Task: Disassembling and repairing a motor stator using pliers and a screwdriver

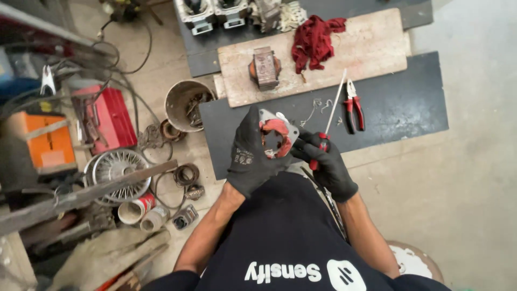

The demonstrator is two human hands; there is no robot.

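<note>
Two gloved hands: left hand point(253, 153) grips one stator point(277, 137); right hand point(326, 164) clasps one screwdriver point(333, 110).

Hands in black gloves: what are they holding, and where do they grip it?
The left hand grips a motor stator by its left edge. The right hand holds a screwdriver by its red handle.

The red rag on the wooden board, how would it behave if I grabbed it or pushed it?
The red rag lies crumpled in loose folds on the wooden board, so it is probably floppy and would droop when lifted. It looks like thin cloth, likely light. Pushed, it would probably bunch and drag rather than roll, and its frayed edges might snag on the board's rough surface.
</note>
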